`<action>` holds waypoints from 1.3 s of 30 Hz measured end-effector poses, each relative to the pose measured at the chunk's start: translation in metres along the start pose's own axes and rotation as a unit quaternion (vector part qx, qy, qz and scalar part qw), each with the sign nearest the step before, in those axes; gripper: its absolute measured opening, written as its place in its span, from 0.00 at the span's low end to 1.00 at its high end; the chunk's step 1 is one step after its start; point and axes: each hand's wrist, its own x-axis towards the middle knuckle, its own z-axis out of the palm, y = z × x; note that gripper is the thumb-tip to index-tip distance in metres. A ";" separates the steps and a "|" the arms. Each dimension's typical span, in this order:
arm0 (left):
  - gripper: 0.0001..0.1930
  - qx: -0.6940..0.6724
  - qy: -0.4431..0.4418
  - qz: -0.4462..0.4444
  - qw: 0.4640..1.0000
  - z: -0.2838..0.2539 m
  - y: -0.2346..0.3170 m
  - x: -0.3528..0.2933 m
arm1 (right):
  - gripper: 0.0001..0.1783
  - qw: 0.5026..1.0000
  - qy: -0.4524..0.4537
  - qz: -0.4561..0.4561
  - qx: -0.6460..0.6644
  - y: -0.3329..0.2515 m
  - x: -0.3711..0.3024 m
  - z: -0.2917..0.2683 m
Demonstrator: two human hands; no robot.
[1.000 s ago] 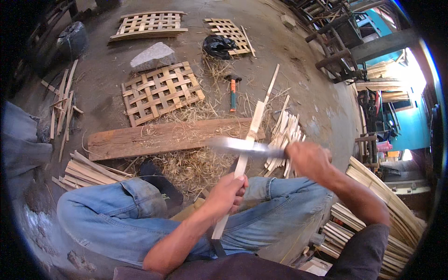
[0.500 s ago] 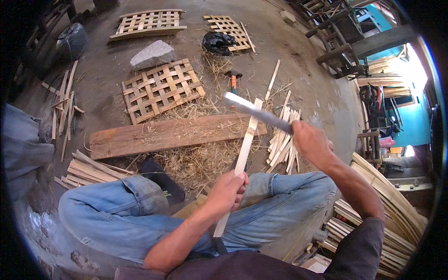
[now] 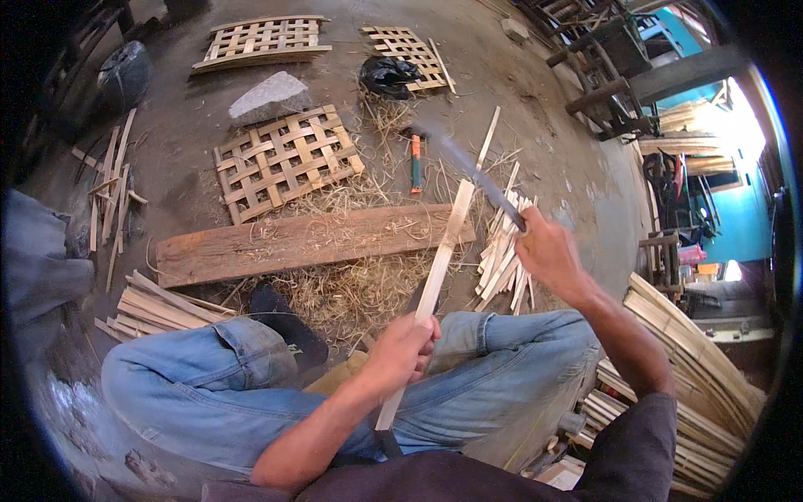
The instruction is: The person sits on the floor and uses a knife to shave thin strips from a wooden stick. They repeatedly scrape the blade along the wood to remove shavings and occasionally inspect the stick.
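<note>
My left hand (image 3: 404,356) is wrapped around a pale bamboo strip (image 3: 438,269), which slants up from my lap over the wooden plank (image 3: 309,243). A darker node crosses the strip near its upper end. My right hand (image 3: 548,255) is closed on the handle of a long knife (image 3: 489,188), held right of the strip's tip. Motion blurs the blade, which points away and to the left; its far end is smeared near the hammer (image 3: 416,163) with an orange handle. The blade looks apart from the strip.
Fine shavings (image 3: 335,301) surround the plank. Split strips lie in piles at right (image 3: 506,259), left (image 3: 159,305) and beside my right leg (image 3: 694,360). Beyond the plank are a woven bamboo panel (image 3: 288,163), a stone (image 3: 269,99) and a black plastic bag (image 3: 389,77).
The knife has swung up and away from the strip, its blade now pointing more forward. My right hand has shifted slightly left. My left hand keeps hold of the strip in nearly the same place.
</note>
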 end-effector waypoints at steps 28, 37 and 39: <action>0.14 0.005 0.052 0.021 0.998 0.003 0.008 -0.005 | 0.11 0.979 -0.020 -0.198 -0.034 -0.036 -0.038 0.032; 0.14 0.016 0.046 0.011 0.999 0.004 0.011 -0.001 | 0.07 0.973 -0.078 -0.216 -0.009 -0.052 -0.052 0.021; 0.14 0.035 0.039 0.013 0.999 0.006 0.011 -0.004 | 0.06 0.973 -0.057 -0.215 -0.069 -0.043 -0.050 0.022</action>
